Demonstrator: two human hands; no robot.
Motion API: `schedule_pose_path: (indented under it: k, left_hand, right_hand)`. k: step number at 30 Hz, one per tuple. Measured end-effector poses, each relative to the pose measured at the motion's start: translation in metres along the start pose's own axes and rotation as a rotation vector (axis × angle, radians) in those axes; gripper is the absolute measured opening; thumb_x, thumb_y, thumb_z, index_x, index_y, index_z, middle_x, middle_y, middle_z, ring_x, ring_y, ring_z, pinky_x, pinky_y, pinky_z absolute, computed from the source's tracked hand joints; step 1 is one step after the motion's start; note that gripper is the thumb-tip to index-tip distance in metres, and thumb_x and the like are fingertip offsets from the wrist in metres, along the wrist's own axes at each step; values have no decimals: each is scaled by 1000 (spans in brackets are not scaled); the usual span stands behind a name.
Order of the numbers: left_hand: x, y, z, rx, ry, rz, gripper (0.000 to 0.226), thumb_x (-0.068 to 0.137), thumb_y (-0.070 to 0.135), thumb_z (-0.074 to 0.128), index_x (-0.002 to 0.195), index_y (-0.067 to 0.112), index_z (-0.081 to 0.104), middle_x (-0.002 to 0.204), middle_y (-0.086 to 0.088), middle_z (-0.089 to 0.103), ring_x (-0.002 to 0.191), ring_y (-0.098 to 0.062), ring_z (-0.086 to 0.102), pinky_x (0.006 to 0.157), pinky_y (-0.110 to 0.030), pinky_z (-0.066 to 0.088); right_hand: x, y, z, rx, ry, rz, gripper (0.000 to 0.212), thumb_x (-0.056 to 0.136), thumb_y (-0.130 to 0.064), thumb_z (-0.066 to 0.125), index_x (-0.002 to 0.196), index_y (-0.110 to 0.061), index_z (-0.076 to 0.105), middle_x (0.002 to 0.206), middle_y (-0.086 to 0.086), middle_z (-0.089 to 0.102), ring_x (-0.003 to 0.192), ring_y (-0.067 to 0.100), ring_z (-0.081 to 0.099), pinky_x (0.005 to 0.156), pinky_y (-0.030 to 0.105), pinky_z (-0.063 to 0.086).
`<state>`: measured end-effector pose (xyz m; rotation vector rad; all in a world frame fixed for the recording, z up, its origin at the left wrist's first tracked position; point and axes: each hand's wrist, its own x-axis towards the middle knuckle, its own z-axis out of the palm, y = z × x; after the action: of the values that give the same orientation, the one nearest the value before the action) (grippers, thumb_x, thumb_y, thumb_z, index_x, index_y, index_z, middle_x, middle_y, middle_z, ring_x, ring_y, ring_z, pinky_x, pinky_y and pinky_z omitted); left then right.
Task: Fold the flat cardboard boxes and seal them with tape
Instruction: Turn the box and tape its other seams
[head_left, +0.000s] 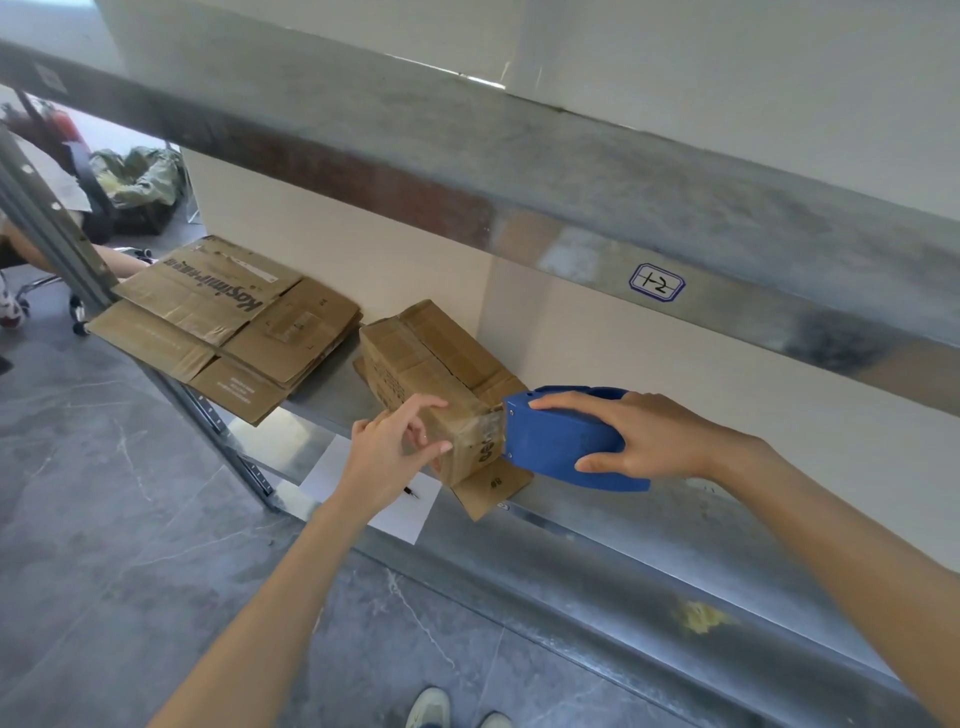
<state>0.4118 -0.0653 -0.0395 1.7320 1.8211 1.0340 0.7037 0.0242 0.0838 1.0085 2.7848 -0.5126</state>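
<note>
One box (441, 384) is found folded at the centre of the frame, on the metal shelf (623, 545), with sealing judged under way at its near end. Left hand (395, 447): grip closed on the box's near corner. Right hand (644, 436): grip wrapped round the blue tape dispenser (561, 441), which is pressed against the box end. Several flat cardboard boxes (223, 322) are stacked at centre left, not yet folded; most of the task is judged outstanding.

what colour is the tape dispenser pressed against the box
Solid blue. The tape dispenser, held in the right hand, shows clearly in the head view.
</note>
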Motion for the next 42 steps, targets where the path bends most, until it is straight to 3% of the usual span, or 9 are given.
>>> schedule_pose_path:
  k: [3, 7, 11, 14, 18, 21, 29, 36, 42]
  left_hand:
    - [1, -3, 1, 69, 50, 58, 39, 82, 39, 76, 113, 47, 55, 73, 14, 53, 81, -5, 55, 92, -38, 35]
    - [10, -7, -3, 181, 139, 146, 36, 74, 37, 81, 107, 40, 67, 100, 14, 48, 93, -10, 41, 80, -33, 28]
    - [21, -9, -10, 164, 103, 231, 25, 73, 22, 84, 95, 28, 74, 126, 8, 55, 128, -20, 39, 104, -40, 24]
    - [28, -13, -16, 41, -24, 242, 21, 78, 16, 80, 95, 25, 72, 134, 12, 56, 143, -13, 32, 120, -50, 14]
    - [28, -16, -17, -69, -91, 213, 30, 72, 34, 85, 95, 27, 67, 135, 15, 53, 144, -6, 29, 121, -43, 13]
    - [31, -12, -14, -118, -48, 194, 29, 68, 40, 83, 88, 25, 68, 128, 15, 57, 140, -8, 36, 115, -37, 23]
    - [38, -19, -22, -181, -127, 169, 13, 82, 21, 76, 86, 33, 73, 124, 23, 57, 135, 2, 36, 114, -39, 25]
    - [34, -12, -21, -193, -90, 154, 16, 77, 42, 76, 88, 31, 73, 124, 21, 58, 136, -1, 38, 113, -38, 26]
    - [33, -8, -23, -180, -96, 154, 7, 88, 21, 69, 91, 21, 75, 128, 11, 59, 139, -8, 38, 116, -48, 28]
  right_hand:
    - [0, -2, 0, 4, -9, 10, 74, 90, -44, 62, 135, -76, 12, 85, -48, 47, 65, -2, 44, 59, 18, 31]
    - [0, -1, 1, 42, -2, 22, 74, 91, -45, 62, 133, -78, 10, 93, -23, 53, 72, 2, 50, 62, 19, 36]
    - [0, -2, 0, 26, -1, 31, 74, 92, -46, 61, 133, -78, 9, 90, -26, 49, 72, 1, 47, 61, 17, 31]
    - [1, -2, -1, 15, -6, 41, 74, 92, -46, 61, 133, -78, 9, 86, -28, 48, 72, -1, 45, 61, 16, 29]
    - [3, -2, -1, 11, -9, 52, 73, 91, -46, 62, 135, -76, 12, 77, -27, 46, 68, -1, 44, 59, 16, 29]
    - [5, -3, -1, 14, -10, 53, 73, 91, -46, 62, 134, -77, 12, 74, -28, 45, 66, -1, 44, 58, 16, 29]
    - [3, -1, -4, 26, -44, 64, 72, 92, -46, 61, 135, -76, 11, 88, -29, 46, 73, -2, 45, 61, 16, 30]
    - [6, 0, -3, 22, -48, 63, 73, 92, -46, 61, 134, -77, 11, 76, -23, 48, 65, -2, 44, 57, 14, 30]
    - [6, 1, -2, 50, -52, 61, 74, 92, -47, 62, 133, -78, 10, 84, -29, 49, 69, -6, 47, 59, 15, 30]
